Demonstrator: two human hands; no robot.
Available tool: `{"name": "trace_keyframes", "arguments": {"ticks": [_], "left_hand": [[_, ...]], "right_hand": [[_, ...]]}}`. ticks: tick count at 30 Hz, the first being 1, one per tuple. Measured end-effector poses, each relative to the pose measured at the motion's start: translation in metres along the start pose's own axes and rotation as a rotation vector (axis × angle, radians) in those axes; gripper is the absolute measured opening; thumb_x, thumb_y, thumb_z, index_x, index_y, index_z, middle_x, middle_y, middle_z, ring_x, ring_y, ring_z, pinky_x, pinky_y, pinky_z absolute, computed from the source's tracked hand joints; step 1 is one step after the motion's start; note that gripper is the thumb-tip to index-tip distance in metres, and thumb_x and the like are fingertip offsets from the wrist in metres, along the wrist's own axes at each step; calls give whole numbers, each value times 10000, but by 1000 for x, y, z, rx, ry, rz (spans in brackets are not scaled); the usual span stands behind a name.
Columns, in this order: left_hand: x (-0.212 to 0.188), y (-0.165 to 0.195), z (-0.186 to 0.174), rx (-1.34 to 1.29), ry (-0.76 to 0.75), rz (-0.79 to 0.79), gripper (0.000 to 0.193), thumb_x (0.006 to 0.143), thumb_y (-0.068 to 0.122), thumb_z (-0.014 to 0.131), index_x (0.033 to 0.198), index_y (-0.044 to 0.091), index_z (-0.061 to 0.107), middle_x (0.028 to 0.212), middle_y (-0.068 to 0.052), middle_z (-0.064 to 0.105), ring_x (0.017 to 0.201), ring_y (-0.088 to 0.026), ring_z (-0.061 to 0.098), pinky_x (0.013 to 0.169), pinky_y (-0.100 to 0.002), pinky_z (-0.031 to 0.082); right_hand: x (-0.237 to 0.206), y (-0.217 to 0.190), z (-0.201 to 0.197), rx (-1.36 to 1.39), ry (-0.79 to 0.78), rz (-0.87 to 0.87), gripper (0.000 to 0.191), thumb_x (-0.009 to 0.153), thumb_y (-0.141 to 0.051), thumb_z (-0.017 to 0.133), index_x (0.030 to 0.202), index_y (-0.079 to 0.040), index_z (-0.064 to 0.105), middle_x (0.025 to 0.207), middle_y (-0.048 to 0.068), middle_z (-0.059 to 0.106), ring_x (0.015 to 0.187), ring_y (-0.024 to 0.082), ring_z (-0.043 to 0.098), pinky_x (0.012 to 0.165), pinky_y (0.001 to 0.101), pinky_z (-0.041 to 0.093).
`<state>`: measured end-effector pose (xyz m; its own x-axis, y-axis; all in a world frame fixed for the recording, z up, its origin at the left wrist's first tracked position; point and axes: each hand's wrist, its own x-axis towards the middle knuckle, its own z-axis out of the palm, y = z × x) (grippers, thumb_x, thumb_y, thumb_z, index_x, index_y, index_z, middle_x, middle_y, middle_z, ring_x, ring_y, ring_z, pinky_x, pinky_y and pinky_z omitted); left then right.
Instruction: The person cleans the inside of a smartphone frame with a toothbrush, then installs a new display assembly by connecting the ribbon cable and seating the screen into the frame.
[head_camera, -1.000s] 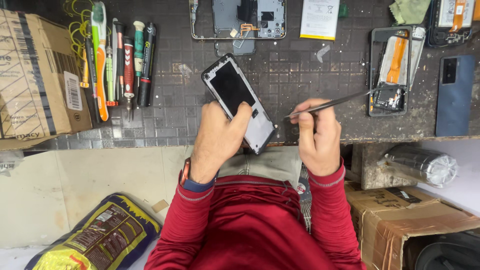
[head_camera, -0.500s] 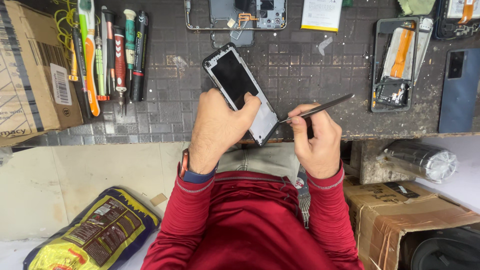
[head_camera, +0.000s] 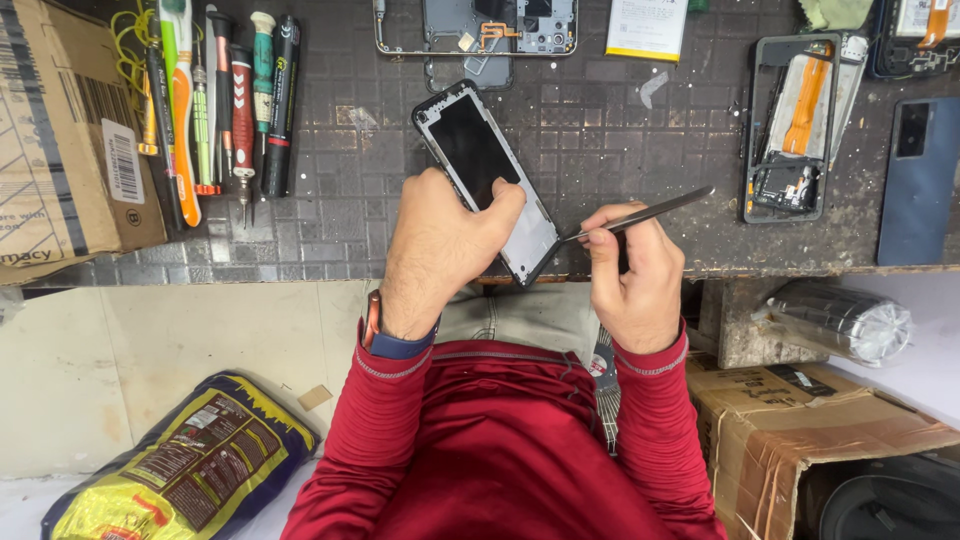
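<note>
My left hand (head_camera: 440, 245) grips a black phone frame (head_camera: 480, 165) with a silver lower part, held tilted over the near edge of the dark gridded work mat (head_camera: 330, 215). My right hand (head_camera: 630, 275) pinches metal tweezers (head_camera: 640, 213). One end of the tweezers touches the phone frame's lower right edge. The other end points up and to the right. Both red sleeves fill the bottom middle of the view.
Several screwdrivers (head_camera: 225, 100) lie at the mat's upper left beside a cardboard box (head_camera: 65, 150). An opened phone body (head_camera: 475, 30) and a white card (head_camera: 648, 28) sit at the top. Another opened phone (head_camera: 795, 125) and a blue back cover (head_camera: 918, 180) lie right. A yellow bag (head_camera: 170, 470) rests on the floor.
The phone frame and both hands have stayed together over the mat's near edge. The tweezers' free end has tilted slightly, and their other end stays against the frame's lower right edge.
</note>
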<state>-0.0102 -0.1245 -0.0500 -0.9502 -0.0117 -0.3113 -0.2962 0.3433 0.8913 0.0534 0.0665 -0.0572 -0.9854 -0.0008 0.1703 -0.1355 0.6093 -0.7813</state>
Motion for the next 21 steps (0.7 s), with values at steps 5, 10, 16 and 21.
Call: {"name": "trace_keyframes", "arguments": {"ticks": [5,10,16,21], "left_hand": [[0,0,-2,-2,-1,11,243,832,237,667,761,8,711,583,-90,710,528,-197,742,519,-339,559],[0,1,-4,5,-1,-6,253,830,242,670,751,5,708,581,-93,710,530,-201,744,521,-342,561],[2,3,-3,27,-14,-22,271,829,255,674,752,-1,718,581,-99,709,534,-204,745,521,-344,565],[3,4,-11,25,-85,-91,299,846,264,649,743,-6,724,562,-102,710,496,-194,737,497,-330,576]], "right_hand": [[0,-1,1,-5,12,-15,34,1047,6,595,1056,25,622,924,126,669,851,215,716,775,307,542],[-1,-2,3,27,19,-8,30,1046,13,594,1056,23,621,931,121,673,854,211,718,781,300,548],[1,-4,0,5,16,-55,31,1028,25,618,1052,25,637,943,119,676,862,211,711,788,299,541],[5,-10,3,-10,-1,-70,37,1001,23,664,1037,27,666,967,115,703,830,205,700,761,295,535]]}}
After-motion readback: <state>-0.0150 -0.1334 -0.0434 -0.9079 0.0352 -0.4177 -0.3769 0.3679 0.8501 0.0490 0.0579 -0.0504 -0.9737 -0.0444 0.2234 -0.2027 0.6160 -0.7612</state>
